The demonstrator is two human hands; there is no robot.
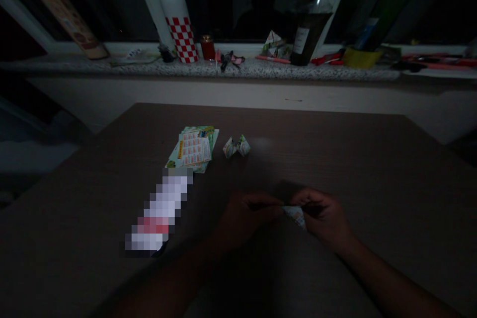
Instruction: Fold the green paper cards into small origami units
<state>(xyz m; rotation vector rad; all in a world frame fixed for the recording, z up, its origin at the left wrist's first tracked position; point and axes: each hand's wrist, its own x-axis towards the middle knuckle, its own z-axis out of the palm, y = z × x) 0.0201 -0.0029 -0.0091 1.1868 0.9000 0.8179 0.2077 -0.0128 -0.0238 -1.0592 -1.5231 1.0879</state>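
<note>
Between my two hands, just above the table, is a small piece of printed paper (295, 215) folded into a triangle. My left hand (248, 216) pinches its left corner between thumb and fingers. My right hand (326, 216) grips its right side, with some of the fingers curled out of sight behind it. Farther back on the table stands a folded paper figure (237, 146) with two pointed halves. To its left lies a stack of printed paper cards (192, 149), green and white with rows of orange print.
A phone-like lit object, pixelated (160, 213), lies left of my left arm on the brown table (335, 149). On the granite windowsill (149, 67) stand a red-checked white bottle (181, 25), a dark cup (307, 39), a green bottle (391, 5) and a folded paper piece (275, 43).
</note>
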